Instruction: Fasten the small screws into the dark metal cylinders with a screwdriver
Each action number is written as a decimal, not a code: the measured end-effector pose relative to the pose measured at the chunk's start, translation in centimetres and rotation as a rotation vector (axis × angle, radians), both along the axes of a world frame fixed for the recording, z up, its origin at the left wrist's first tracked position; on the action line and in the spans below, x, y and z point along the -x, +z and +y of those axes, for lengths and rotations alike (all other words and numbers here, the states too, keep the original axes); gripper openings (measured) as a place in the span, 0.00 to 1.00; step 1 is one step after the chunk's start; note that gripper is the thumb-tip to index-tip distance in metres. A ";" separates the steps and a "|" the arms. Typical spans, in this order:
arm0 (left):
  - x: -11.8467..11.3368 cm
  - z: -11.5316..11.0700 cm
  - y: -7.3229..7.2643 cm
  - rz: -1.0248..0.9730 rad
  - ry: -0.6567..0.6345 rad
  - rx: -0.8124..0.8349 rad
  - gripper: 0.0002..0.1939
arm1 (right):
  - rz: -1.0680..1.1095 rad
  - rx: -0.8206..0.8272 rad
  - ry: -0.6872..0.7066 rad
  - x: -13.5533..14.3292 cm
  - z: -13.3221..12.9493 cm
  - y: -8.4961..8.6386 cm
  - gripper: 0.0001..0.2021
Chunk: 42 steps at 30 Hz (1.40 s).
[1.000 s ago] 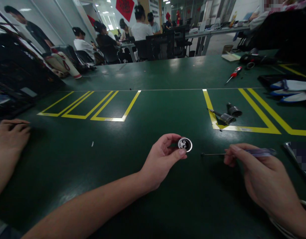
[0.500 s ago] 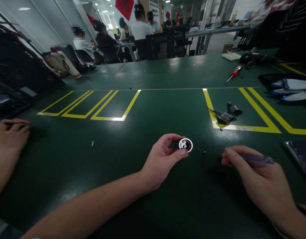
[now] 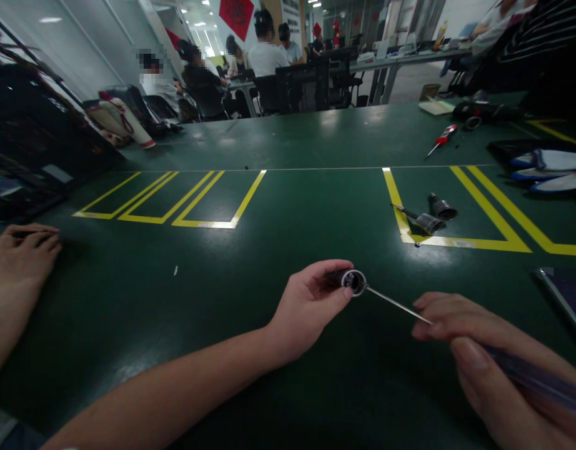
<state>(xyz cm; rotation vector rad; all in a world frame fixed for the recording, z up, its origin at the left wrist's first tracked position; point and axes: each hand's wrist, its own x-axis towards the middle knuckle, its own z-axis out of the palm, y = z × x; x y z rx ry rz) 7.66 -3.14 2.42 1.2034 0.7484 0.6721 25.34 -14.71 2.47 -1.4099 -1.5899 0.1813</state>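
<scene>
Left grip (image 3: 300, 309) is grasping a metal cylinder (image 3: 355, 281) over the counter (image 3: 213, 375), thumb partly blocking its open end. Right grip (image 3: 494, 394) is holding a screwdriver (image 3: 398, 304), tip sitting at the rim, contact unclear. Two dark metal fittings (image 3: 429, 223) are lying beyond, one crossing yellow tape (image 3: 466, 243). Red-handled tool (image 3: 443, 139) and gloves (image 3: 555, 165) are resting farther off; co-worker's hand (image 3: 23, 256) is showing far left.
</scene>
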 end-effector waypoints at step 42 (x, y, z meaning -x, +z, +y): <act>-0.7 -0.9 0.7 0.267 0.059 -0.399 0.14 | -0.381 -0.153 0.241 2.2 1.4 2.2 0.09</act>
